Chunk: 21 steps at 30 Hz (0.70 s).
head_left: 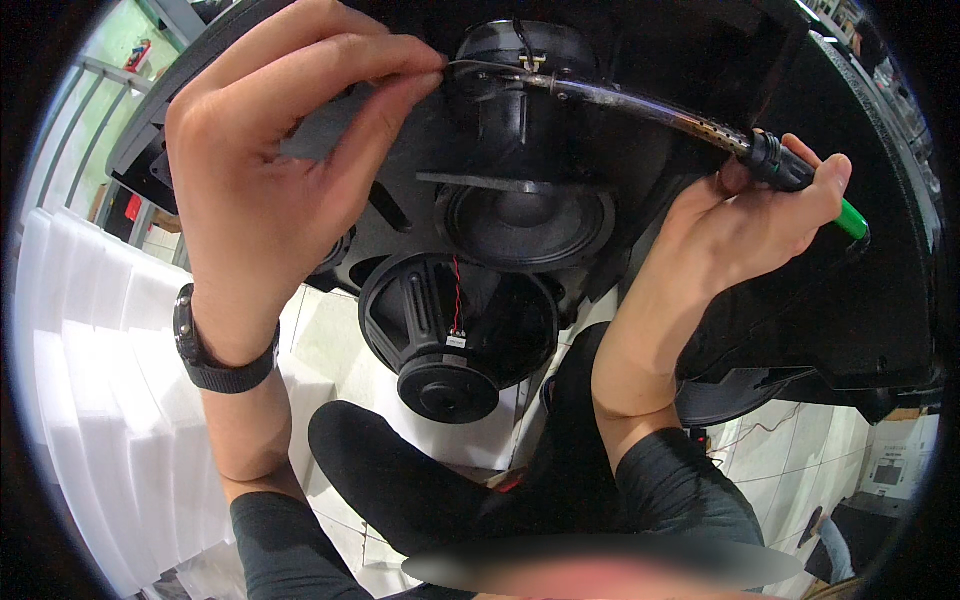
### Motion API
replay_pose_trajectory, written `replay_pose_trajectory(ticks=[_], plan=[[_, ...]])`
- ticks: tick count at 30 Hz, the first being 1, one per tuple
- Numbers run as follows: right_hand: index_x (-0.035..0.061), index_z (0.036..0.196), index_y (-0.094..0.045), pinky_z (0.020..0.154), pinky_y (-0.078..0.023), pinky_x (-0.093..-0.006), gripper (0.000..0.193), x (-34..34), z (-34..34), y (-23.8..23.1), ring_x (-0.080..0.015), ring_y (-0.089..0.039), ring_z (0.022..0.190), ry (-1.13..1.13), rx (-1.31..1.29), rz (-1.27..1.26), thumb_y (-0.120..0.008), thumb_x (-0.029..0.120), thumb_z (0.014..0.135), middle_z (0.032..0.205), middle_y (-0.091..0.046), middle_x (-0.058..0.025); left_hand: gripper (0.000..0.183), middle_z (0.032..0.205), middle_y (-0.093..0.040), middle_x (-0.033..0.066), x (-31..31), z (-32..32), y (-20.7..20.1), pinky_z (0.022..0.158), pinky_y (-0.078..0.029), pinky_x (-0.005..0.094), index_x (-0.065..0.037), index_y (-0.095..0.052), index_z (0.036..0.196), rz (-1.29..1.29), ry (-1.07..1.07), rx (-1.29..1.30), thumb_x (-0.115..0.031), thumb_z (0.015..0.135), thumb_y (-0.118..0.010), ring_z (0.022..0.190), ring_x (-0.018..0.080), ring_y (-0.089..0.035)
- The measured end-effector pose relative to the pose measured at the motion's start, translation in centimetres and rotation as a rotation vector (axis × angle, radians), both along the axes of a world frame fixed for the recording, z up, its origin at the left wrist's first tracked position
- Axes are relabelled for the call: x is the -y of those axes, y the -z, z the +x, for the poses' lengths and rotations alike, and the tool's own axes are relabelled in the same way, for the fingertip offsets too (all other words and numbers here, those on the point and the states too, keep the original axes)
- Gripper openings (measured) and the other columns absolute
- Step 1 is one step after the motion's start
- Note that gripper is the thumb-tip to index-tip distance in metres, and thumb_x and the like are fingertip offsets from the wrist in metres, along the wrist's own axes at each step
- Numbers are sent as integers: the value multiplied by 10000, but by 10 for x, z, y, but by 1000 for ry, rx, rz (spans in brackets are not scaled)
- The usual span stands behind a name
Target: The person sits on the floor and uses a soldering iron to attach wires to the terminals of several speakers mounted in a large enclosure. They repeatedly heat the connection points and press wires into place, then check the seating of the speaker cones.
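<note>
My right hand (730, 225) grips the dark handle of a soldering iron (650, 108), which has a green rear end. The iron's tip reaches a small terminal (533, 64) on a black speaker driver (480, 42). With thumb and forefinger pinched, my left hand (265, 150) holds a thin strand of solder wire (480, 64), whose far end runs to the iron's tip. A black cable (520, 32) comes down to the same terminal. Whether the solder is melting is too small to tell.
Below lies a loose large speaker (455, 345) with a red twisted wire (457, 295). Another speaker cone (525, 222) is nearer the work. A big black cabinet (830, 280) fills the right. White foam sheets (110, 410) stack at left; a carton (895, 470) stands lower right.
</note>
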State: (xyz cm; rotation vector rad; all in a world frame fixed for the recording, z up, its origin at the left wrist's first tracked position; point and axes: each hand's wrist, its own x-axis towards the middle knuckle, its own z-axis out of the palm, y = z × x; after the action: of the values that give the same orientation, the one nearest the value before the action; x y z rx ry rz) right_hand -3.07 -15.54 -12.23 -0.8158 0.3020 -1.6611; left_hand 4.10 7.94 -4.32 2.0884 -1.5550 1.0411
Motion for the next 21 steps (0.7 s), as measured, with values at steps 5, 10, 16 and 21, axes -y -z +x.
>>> replay_pose_trajectory(ticks=[5,10,16,21], plan=[[42,899,-572,542,-449,-211,531,2,1,0,-109,-583,563,-6,28,-5,-592,570,955,692,-536,-29,144,934,-732,86,1,-1,1,780,-558,272,-1,-772,962,-11,-12,-21,61,832,-771,877,179,-720],[37,909,-568,531,-457,-203,544,4,-1,2,-115,-589,550,-15,-1,-40,-599,579,951,692,-544,-33,152,945,-734,91,1,-2,-1,780,-556,270,3,-771,965,17,-19,9,69,828,-771,877,182,-720],[40,919,-569,510,-447,-193,555,3,1,1,-116,-585,530,-11,22,-35,-609,593,943,693,-557,-35,162,946,-735,91,1,0,-3,783,-554,270,5,-770,969,26,3,-4,77,824,-772,875,180,-717],[37,929,-570,530,-463,-196,568,3,0,4,-113,-598,547,-9,11,-42,-602,605,937,700,-560,-41,163,949,-736,92,-1,-1,-2,788,-557,273,13,-767,975,17,-21,18,81,828,-769,878,181,-717]])
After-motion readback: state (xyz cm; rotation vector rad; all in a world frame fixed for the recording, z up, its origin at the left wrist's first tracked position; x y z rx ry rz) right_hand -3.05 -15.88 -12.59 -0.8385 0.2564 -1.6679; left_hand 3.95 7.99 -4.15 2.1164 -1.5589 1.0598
